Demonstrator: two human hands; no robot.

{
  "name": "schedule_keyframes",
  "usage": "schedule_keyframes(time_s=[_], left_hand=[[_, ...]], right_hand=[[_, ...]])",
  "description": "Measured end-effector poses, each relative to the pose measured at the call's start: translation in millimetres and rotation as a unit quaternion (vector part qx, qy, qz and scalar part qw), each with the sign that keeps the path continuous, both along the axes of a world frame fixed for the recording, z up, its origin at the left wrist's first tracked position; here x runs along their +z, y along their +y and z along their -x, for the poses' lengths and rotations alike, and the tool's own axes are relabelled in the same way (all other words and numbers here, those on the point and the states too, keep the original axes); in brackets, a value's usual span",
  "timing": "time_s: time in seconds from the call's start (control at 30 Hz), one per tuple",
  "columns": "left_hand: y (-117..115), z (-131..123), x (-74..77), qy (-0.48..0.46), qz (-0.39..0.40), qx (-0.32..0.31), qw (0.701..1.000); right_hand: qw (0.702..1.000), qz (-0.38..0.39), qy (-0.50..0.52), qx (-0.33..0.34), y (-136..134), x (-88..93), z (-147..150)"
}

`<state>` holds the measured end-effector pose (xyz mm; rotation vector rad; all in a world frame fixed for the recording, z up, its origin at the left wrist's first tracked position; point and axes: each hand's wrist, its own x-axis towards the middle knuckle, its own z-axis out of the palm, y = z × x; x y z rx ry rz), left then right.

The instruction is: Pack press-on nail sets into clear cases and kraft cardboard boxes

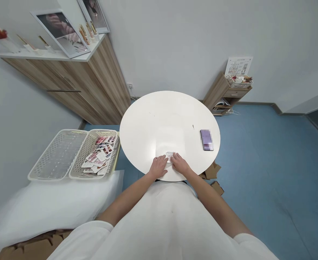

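A small clear plastic case [170, 155] lies near the front edge of the round white table [164, 112]. My left hand [158, 167] is at its left side, with the fingertips on its edge and the thumb out toward me. At the right side my right hand [179, 163] has its fingers curled onto the case. Both hands rest low at the tabletop. What the case holds is too small to make out, and the fingers cover its sides.
A purple phone-like object [207, 139], blurred, and a tiny dark item [193, 126] lie on the table's right. Left of the table, a white basket [77, 166] holds printed cards [101, 155], beside a basket of clear plastic pieces [58, 155]. Cardboard [211, 171] lies below right.
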<state>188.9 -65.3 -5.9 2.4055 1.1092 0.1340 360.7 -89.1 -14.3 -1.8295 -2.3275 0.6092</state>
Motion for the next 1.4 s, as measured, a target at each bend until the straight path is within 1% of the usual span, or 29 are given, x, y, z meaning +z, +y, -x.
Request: schedule_keyframes(time_s=[0.13,0.27,0.4,0.53,0.63,0.77,0.9,1.0,1.1,1.27,1.4], left_hand=[[3.7,-5.9,-5.1,-0.02,-0.004,-0.02,1.0],[6.6,-8.1,-10.5,-0.048,0.029,-0.007,0.998],[6.8,-6.5,-13.5,-0.068,0.049,0.01,0.996],[7.4,-7.0,-14.7,-0.084,0.066,0.048,0.993],[7.9,-7.1,-13.8,-0.08,0.075,0.057,0.992],[4.4,-0.7,-11.1,-0.088,0.083,0.035,0.992],[-3.8,12.5,-9.6,-0.121,0.074,0.002,0.99],[-9.4,20.7,-9.9,-0.108,0.071,-0.005,0.992],[-12.0,23.0,-11.0,-0.076,0.069,-0.009,0.995],[-12.6,18.2,-13.3,-0.056,0.054,0.003,0.997],[-13.5,15.5,-14.8,-0.047,0.036,-0.005,0.998]], right_hand=[[1.0,-0.005,0.006,0.014,2.6,0.3,-3.3],[1.0,0.007,0.018,0.007,0.0,-0.4,-7.6],[0.998,0.027,0.056,0.02,-6.0,0.9,-13.5],[0.996,0.049,0.069,-0.017,-8.8,0.4,-14.5],[0.997,0.035,0.064,-0.036,-8.7,-1.1,-11.6],[0.996,0.026,0.078,-0.034,-8.8,-1.2,-9.3],[0.993,0.04,0.096,-0.059,-3.1,-0.1,-10.3],[0.994,0.055,0.082,-0.045,4.5,0.2,-11.7],[0.995,0.051,0.073,-0.043,5.9,0.8,-13.0],[0.997,0.029,0.066,-0.012,-9.5,2.5,-13.4],[1.0,0.003,0.026,0.005,-15.6,4.5,-11.7]])
